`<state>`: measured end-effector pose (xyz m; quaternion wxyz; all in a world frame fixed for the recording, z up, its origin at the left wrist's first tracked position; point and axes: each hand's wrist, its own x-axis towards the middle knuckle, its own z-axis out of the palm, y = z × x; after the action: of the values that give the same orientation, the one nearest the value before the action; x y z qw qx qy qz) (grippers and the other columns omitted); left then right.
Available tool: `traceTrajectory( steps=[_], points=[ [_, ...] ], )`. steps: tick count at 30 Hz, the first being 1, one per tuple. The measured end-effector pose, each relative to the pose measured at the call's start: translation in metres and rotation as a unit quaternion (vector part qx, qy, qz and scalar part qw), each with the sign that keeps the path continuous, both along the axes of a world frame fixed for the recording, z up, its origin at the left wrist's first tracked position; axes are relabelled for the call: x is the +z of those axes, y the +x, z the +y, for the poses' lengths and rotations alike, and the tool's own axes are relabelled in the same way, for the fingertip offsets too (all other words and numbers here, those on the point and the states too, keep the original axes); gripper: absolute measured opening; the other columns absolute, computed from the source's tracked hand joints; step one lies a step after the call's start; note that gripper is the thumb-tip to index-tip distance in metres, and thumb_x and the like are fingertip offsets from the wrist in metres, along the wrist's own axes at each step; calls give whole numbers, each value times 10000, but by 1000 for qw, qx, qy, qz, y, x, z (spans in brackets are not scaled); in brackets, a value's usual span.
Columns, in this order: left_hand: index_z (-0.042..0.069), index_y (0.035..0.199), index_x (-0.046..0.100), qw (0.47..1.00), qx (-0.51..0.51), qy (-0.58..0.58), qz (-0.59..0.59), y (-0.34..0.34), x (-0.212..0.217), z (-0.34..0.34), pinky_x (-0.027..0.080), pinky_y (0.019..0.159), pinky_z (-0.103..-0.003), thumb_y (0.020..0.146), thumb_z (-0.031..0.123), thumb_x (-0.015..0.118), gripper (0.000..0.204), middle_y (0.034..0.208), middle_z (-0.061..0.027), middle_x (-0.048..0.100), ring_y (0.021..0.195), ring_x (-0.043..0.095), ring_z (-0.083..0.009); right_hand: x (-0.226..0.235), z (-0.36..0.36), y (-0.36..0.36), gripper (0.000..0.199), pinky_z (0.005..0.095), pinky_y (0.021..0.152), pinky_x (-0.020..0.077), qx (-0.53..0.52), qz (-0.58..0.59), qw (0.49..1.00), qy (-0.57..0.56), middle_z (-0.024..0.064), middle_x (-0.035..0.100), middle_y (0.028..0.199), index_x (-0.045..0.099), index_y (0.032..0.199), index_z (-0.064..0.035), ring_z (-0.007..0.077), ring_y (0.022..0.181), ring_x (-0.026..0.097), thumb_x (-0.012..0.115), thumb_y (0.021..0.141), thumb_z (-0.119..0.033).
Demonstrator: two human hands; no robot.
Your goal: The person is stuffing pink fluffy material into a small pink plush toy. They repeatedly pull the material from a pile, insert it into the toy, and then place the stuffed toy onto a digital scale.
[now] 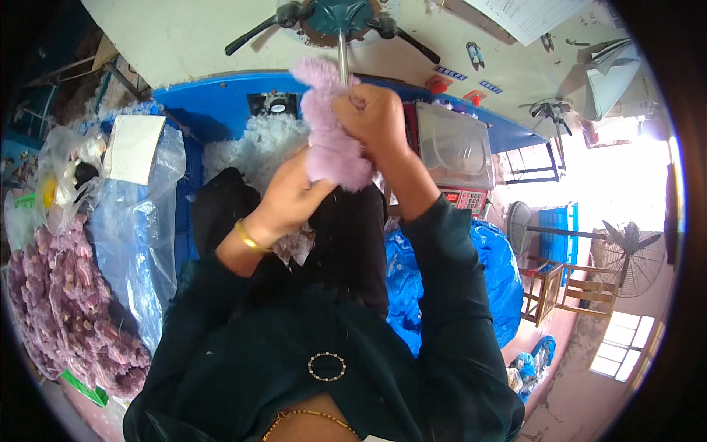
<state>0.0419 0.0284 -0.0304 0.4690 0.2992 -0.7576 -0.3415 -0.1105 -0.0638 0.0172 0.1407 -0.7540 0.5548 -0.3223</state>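
Observation:
A lilac plush toy skin point(331, 132) hangs in front of me at a thin metal tube point(343, 55), which comes down from a dark green machine head point(339, 16). My right hand point(372, 121) is closed in a fist on the plush, right beside the tube's lower end. Lower down, my left hand point(294, 188) grips the plush from the left, its thumb lying on the fur. The tube's tip is hidden by the plush and my right hand.
White fibre stuffing point(258, 147) fills the blue bin beneath my hands. Many purple plush skins point(70, 295) pile up at left beside a plastic bag point(132, 228). A scale point(455, 144) stands at right. Black handles point(250, 37) jut from the machine. A fan point(626, 250) stands far right.

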Motion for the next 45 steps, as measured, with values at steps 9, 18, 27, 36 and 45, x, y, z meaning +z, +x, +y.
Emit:
traceTrajectory(
  steps=[9, 18, 27, 36, 45],
  points=[
    [37, 961, 575, 712, -58, 470, 519, -17, -4, -57, 519, 615, -233, 907, 178, 626, 159, 833, -34, 600, 665, 587, -117, -6, -80, 26, 301, 460, 632, 498, -108, 12, 990, -85, 194, 628, 714, 650, 667, -56, 396, 719, 613, 569, 696, -344],
    [10, 1025, 633, 962, 159, 187, 117, -35, -4, 5, 471, 603, -257, 809, 7, 620, 217, 762, -71, 625, 657, 602, -120, -4, -3, 12, 340, 426, 551, 437, -58, 1, 998, -35, 176, 562, 620, 602, 660, -30, 358, 582, 546, 618, 700, -368],
    [-14, 1001, 623, 922, 158, 214, 282, -37, 7, -33, 493, 595, -256, 851, 23, 548, 171, 844, -81, 653, 634, 611, -135, -5, -22, 11, 319, 410, 572, 437, -45, -57, 997, 9, 163, 563, 631, 605, 678, -13, 320, 601, 555, 656, 751, -319],
    [10, 1058, 611, 899, 150, 297, 285, -25, 5, -52, 486, 635, -256, 867, 125, 610, 222, 842, -23, 641, 695, 585, -105, -16, -38, 19, 347, 420, 537, 413, -50, -67, 992, -93, 194, 543, 600, 545, 621, 14, 320, 519, 493, 653, 743, -292],
    [10, 1186, 559, 719, -146, 425, 531, -21, -10, -9, 444, 952, -313, 935, 242, 562, 342, 1139, -85, 619, 1061, 590, -186, -28, -3, -6, 273, 234, 495, 284, 96, -302, 947, 48, -45, 354, 592, 424, 600, -50, 32, 590, 334, 625, 782, -82]
  ],
)
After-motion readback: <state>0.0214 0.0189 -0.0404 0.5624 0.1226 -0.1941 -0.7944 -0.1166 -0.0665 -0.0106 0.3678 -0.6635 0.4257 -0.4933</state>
